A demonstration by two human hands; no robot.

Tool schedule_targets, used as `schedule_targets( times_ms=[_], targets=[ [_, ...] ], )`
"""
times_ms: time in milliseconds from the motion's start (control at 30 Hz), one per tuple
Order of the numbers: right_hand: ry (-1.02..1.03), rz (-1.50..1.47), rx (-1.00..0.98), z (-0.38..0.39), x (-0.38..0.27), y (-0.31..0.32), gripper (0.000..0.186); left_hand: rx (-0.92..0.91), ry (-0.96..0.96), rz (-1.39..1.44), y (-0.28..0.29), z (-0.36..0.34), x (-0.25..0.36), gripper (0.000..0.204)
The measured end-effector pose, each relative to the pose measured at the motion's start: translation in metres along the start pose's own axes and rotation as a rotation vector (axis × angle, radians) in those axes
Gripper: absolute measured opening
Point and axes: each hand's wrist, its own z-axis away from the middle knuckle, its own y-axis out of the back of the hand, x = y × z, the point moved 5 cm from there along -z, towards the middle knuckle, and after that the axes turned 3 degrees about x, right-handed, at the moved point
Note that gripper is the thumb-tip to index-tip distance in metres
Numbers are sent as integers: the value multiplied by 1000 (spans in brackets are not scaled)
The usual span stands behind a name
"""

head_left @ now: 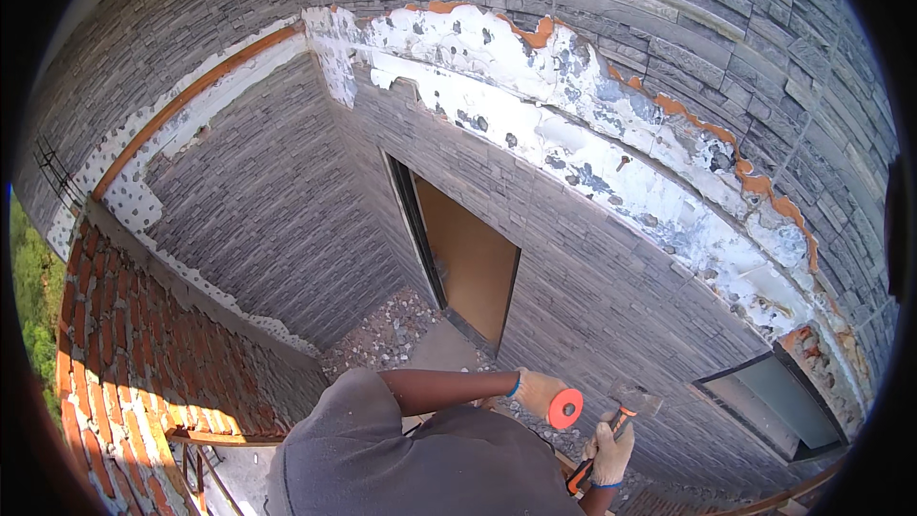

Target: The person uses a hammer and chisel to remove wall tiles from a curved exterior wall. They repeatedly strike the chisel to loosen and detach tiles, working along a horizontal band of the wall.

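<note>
My left hand (537, 394), in a pale glove with a blue cuff, is closed round a chisel. Its round red hand guard (565, 409) with a dark centre faces up, while the shank and tip are hidden below. To the right, my gloved right hand (609, 452) grips a hammer by its orange and black handle (581, 476). The grey hammer head (638, 399) stands above that hand, apart from the chisel guard. Both hands are in front of my grey-shirted body, close to the stone-patterned tiled wall (592, 325).
A stripped band (573, 139) with white plaster and broken orange edges crosses the wall. Below it are a doorway (468, 258) and a window opening (764, 401). Rubble (387, 330) lies by the corner. A brick wall (134, 334) and a rusty metal frame (224, 438) are at left.
</note>
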Motion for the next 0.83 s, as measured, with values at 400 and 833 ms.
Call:
schedule_targets(
  times_ms=[400,833],
  targets=[
    [-85,232,-163,15,19,-40,16,-50,-52,141,-41,11,6,43],
    [-348,381,-246,-17,33,-39,9,56,-46,351,-34,22,-26,40]
  ],
)
